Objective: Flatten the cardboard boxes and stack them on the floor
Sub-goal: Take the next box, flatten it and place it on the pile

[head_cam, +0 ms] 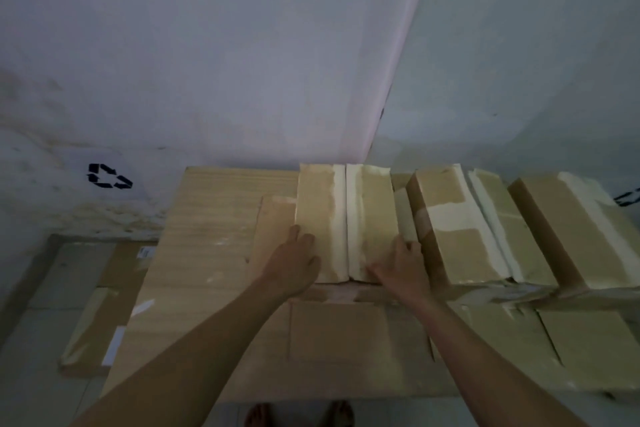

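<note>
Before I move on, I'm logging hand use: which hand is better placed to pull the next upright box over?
Right. The right hand rests beside the next upright box; the left hand sits farther away.

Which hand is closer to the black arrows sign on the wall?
Left. The left hand is below and right of the black arrows sign; the right hand is farther right, across the box.

Tan boxes (346, 222) (pale tape strips); black recycling mark (109, 177), grey-white wall (207, 45).
</note>
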A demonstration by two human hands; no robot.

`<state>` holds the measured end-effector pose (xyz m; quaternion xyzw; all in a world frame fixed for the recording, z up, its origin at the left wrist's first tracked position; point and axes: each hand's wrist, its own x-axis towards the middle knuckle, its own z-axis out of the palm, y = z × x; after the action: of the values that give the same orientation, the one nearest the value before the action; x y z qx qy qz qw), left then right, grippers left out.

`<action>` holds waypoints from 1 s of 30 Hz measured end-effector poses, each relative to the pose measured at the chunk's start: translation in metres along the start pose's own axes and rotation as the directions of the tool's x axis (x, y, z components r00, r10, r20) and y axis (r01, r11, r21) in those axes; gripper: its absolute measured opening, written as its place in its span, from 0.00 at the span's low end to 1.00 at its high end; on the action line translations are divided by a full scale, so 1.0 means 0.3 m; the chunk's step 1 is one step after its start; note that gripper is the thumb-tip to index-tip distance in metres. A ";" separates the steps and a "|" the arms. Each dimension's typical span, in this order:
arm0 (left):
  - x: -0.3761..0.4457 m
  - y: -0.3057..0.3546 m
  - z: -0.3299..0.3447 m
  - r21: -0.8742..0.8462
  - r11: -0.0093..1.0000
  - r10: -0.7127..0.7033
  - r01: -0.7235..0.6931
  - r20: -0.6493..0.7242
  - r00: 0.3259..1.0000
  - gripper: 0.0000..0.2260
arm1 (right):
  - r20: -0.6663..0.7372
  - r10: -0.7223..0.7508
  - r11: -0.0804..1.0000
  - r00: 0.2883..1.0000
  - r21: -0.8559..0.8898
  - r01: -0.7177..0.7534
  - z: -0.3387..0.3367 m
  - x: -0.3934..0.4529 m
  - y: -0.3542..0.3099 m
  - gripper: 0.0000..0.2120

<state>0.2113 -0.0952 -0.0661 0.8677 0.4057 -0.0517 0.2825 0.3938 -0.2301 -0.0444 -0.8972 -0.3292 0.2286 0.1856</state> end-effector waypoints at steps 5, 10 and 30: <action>-0.050 -0.073 0.002 -0.072 0.984 -0.175 0.165 -0.159 0.972 0.21 | 0.075 -0.144 0.988 0.987 -0.042 0.147 0.086 0.012 -0.038 0.25; -0.093 -0.158 0.003 0.021 0.965 -0.247 0.261 -0.254 0.935 0.29 | 0.137 -0.241 0.966 0.961 -0.057 0.251 0.167 0.000 -0.101 0.37; -0.017 -0.171 0.002 -0.192 0.915 -0.383 0.354 -0.145 0.912 0.36 | -0.104 -0.526 0.850 0.844 -0.077 0.521 0.190 -0.110 -0.255 0.36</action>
<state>0.1702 -0.0727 -0.0880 0.7506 0.5890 0.0071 0.2993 0.3024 -0.1875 -0.0450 -0.7896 -0.5545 0.1069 0.2402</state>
